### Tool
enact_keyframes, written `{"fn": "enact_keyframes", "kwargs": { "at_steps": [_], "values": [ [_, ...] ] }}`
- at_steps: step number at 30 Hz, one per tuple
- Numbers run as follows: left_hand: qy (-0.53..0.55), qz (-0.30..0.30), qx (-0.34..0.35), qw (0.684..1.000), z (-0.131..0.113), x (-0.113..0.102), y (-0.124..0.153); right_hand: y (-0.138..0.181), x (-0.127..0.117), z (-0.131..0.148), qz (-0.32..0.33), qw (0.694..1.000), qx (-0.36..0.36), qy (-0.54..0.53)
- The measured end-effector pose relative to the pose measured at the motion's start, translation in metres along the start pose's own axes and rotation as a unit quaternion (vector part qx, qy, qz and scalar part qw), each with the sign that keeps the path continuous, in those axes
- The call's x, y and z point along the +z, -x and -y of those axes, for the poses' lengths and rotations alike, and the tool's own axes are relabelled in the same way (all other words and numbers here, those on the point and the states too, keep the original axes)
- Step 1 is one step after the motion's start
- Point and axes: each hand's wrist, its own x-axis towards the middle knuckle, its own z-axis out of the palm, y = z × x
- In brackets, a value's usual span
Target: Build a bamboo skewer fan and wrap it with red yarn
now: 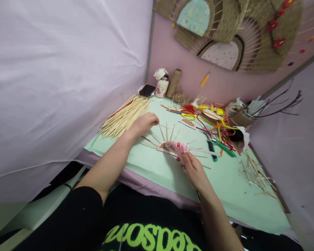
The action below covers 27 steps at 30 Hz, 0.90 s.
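My right hand (192, 167) grips the handle of a pink hot glue gun (181, 147), a clear glue stick (204, 151) reaching out of its back. The gun's nozzle is over a small cardboard piece (162, 147), from which several thin wooden sticks (166, 130) fan outward. Beyond the left side of this fan, my left hand (148, 122) is closed, its fingertips pinching the end of a thin stick (164, 126). The exact grip is partly hidden.
A pile of wooden sticks (125, 116) lies left, near a phone (147, 90), a bottle (162, 86) and a twine roll (174, 83). Pliers (212, 150), yellow-handled scissors (188, 117) and coloured pipe cleaners (219, 129) lie right. Stick offcuts (259, 172) sit at the right edge.
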Motion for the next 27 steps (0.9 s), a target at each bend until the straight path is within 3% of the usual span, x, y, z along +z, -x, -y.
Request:
{"fn": "enact_keyframes", "kwargs": {
  "at_steps": [27],
  "values": [
    [-0.013, 0.014, 0.006, 1.0, 0.0001, -0.0009, 0.0005, 0.0068, -0.0076, 0.0016, 0.007, 1.0, 0.011, 0.006]
  ]
}}
